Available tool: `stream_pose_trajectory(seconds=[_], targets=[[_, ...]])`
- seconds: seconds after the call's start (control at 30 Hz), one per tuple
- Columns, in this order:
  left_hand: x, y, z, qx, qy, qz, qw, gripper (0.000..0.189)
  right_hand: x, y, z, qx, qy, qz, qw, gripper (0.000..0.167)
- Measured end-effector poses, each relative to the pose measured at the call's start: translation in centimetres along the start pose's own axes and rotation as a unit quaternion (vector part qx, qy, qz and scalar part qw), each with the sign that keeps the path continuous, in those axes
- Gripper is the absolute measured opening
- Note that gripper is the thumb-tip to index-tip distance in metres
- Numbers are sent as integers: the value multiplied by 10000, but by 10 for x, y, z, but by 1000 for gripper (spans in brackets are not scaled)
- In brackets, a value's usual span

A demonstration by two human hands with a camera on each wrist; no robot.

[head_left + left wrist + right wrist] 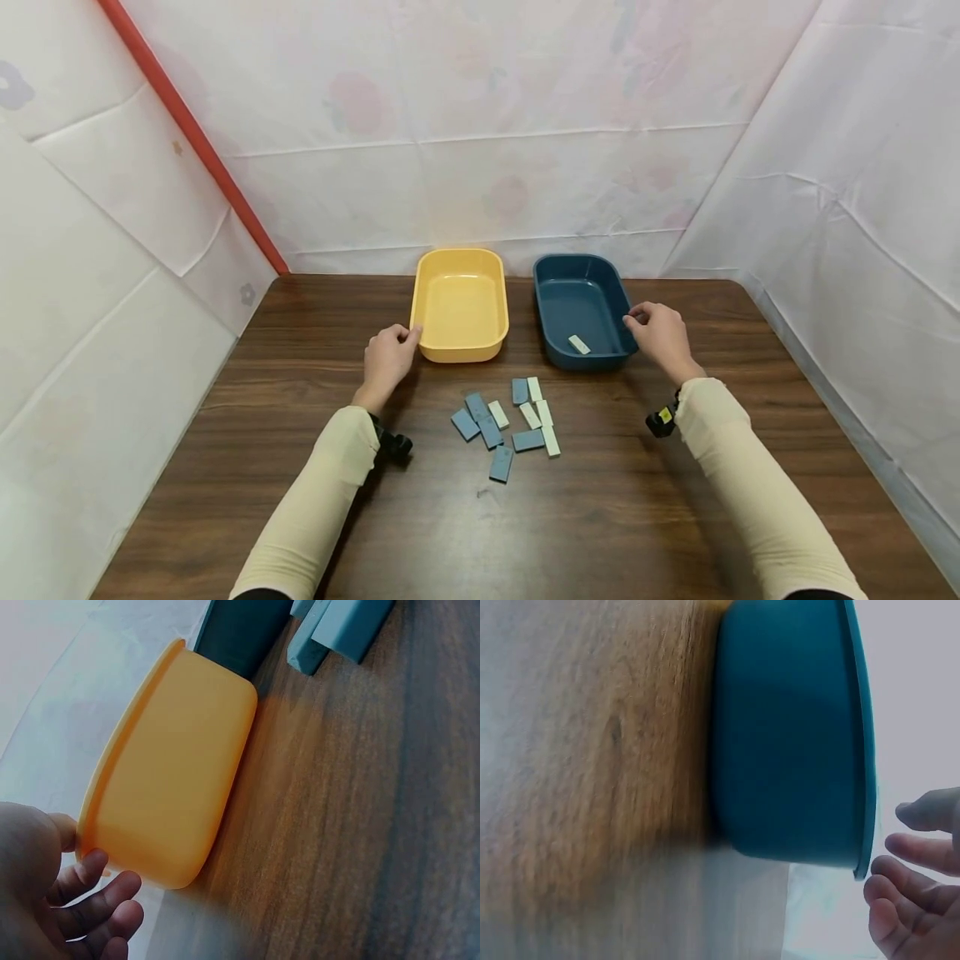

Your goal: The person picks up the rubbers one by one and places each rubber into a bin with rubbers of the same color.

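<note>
My left hand (388,360) pinches the near left corner of a yellow plastic bin (461,354), thumb and index finger at its rim in the left wrist view. Beside the right rim of a dark blue bin (585,361) is my right hand (662,337). Its fingers are loosely bent and hold nothing; the right wrist view has them just off the rim. One pale rectangular block (578,344) lies inside the blue bin. The yellow bin has nothing in it. Several blue-grey blocks (501,463) and pale blocks (551,442) lie scattered on the table in front of the bins.
The bins stand side by side at the back of the brown wooden table (600,517), with a narrow gap between them. White patterned curtains (480,150) close off the back and both sides. A red pole (195,133) slants down at the left.
</note>
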State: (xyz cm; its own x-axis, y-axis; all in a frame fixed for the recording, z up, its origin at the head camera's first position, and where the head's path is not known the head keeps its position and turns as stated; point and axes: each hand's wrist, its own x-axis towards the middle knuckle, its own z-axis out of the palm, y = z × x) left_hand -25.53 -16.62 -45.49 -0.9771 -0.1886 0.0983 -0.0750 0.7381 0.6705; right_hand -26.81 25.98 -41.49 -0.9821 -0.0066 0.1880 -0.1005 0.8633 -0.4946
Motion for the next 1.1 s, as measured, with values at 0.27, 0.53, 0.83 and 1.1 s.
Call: stream_pose_trajectory(seconds=[0.27,0.53,0.83,1.1], targets=[[1,-3,-2,33,-62,-10,10000,46,-9,5,1,-50,-26,197,9998,34],[-1,-3,-1,-36,46,25,10000,47,-9,10,4,572,-544,956,9923,37],[-4,-2,-2,-131,191,34,9997,45,-8,15,9,1722,-680,1394,9728,36],[-14,-3,-4,87,252,313,9992,49,-6,13,12,1909,-512,1487,9689,35]])
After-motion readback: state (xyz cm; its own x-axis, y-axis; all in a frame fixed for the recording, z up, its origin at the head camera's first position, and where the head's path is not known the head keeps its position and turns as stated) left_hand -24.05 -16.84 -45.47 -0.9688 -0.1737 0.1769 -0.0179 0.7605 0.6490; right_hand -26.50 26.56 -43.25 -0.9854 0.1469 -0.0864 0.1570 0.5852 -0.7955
